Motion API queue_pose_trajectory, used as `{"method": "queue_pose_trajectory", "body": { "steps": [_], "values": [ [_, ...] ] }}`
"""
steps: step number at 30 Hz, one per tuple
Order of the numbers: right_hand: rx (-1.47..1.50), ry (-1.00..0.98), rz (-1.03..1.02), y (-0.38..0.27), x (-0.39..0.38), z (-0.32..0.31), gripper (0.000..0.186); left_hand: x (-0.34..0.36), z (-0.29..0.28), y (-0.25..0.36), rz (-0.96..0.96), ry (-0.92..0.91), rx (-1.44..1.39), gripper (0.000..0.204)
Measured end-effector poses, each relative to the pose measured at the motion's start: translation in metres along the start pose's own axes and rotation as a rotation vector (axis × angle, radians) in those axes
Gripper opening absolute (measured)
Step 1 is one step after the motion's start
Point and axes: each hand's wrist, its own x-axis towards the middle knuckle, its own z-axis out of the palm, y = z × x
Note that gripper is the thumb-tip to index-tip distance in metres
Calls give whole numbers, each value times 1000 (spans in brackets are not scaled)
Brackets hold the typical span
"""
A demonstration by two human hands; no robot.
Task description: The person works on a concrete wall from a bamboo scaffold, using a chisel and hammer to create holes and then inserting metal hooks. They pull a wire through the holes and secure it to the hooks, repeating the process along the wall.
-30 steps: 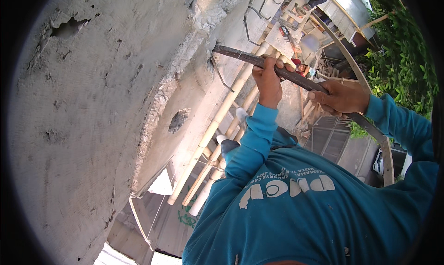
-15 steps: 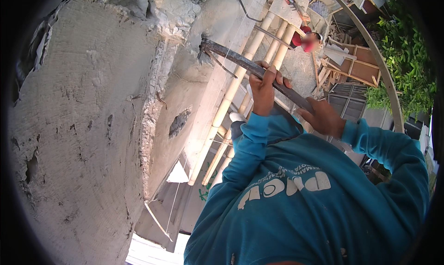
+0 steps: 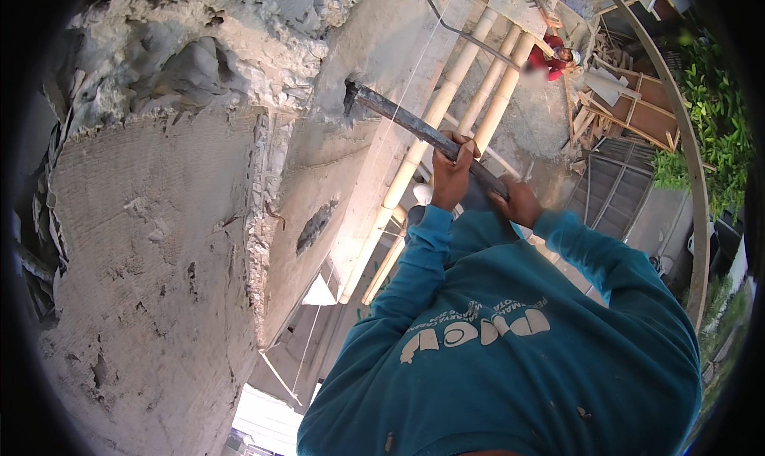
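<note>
My left hand (image 3: 453, 174) wraps around the middle of a long dark bar (image 3: 402, 120), apparently metal. My right hand (image 3: 519, 201) is closed around the same bar nearer my body, to the right. From my hands the bar slants up and left. Its far end meets a dark hole (image 3: 350, 96) in the grey concrete face (image 3: 335, 149); how deep it reaches I cannot tell. Both my arms are in teal sleeves.
Bamboo poles (image 3: 446, 97) run alongside the concrete, with a thin string (image 3: 414, 74) and a bent rod (image 3: 470, 38) near them. Broken, rough concrete (image 3: 199, 66) lies upper left. Far below are a person in red (image 3: 550, 62), scrap timber (image 3: 629, 121) and a curved strip (image 3: 677, 121).
The view has shifted, showing more broken concrete at upper left. My right hand has come nearer to my left hand. Both still grip the bar, its end still at the hole.
</note>
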Motion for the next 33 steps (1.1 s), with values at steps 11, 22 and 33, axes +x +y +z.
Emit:
{"method": "queue_pose_trajectory", "body": {
  "steps": [11, 22, 33],
  "values": [
    [7, 92, -52, 26, 28, 32, 35, -5, -82, -21, -98, 219, 148, 45],
    [-95, 117, -6, 12, 16, 19, 38, 62, -112, -90, -392, 427, -503, 25],
    [-95, 45, -36, -57, -24, -49, 30, 71, -98, -127, -197, 551, -672, 17]
  ]
}}
